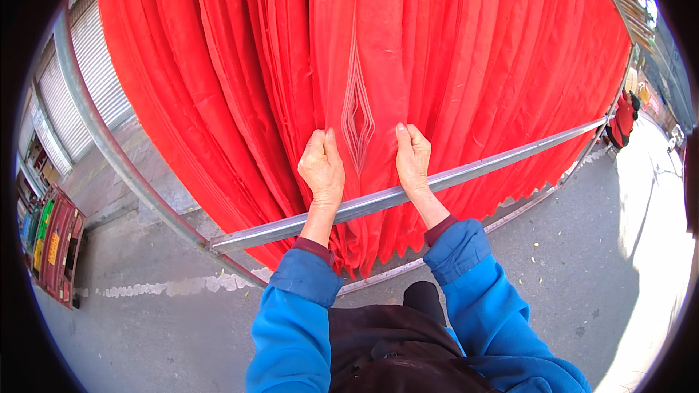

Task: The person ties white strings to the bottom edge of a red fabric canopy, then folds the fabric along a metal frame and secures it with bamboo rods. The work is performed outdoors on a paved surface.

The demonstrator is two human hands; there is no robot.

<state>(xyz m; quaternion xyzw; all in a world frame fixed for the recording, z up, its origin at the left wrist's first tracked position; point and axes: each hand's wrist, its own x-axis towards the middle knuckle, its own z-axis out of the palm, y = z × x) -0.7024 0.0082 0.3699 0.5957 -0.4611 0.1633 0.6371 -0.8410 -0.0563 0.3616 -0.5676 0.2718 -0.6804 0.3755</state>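
Long folds of red fabric (466,58) hang in many layers in front of me, inside a metal frame. My left hand (322,165) is closed on one edge of the fabric, thumb pointing up. A short way to the right, my right hand (413,156) grips the fabric in the same manner. Between the two hands the layers part in a narrow diamond-shaped gap, showing several pale edges stacked inside one another. Both wrists pass over a grey metal bar (378,202) that crosses in front of the fabric. The fingertips are hidden within the folds.
A curved metal post (109,142) rises at the left, joined to the bar. Roller shutters (84,73) and a dark red cart or vehicle (57,251) stand farther left. Grey pavement (182,327) lies below. A person in red (621,120) is at the far right.
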